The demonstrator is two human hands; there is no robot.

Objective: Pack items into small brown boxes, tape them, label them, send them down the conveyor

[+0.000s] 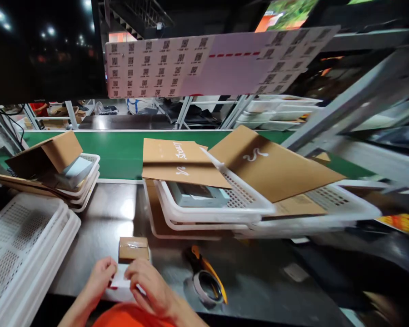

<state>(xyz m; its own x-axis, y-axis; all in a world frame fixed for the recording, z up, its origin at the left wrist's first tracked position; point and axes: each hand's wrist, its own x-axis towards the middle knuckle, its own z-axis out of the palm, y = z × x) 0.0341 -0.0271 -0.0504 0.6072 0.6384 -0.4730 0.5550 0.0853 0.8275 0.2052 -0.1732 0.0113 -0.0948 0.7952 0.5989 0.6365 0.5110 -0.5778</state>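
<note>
A white box (120,278) lies at the table's front edge, close to my body. A small brown cardboard box (133,249) with shiny tape across it rests at its far end; whether it lies on the white box or behind it I cannot tell. My left hand (101,276) pinches the left edge of the white box, thumb and fingers pressed together. Curled over its right side is my right hand (150,282), whose fingertips touch the white box and are partly hidden. To the right, a tape dispenser (207,279) with a yellow-orange handle lies on the table.
Stacked white baskets (211,215) hold flat brown cartons (180,159) and grey packages at centre and right. More white baskets (23,245) stand left, near an open carton (61,150). A QR-code board (225,68) and dark monitor (44,50) hang above the metal table (112,209).
</note>
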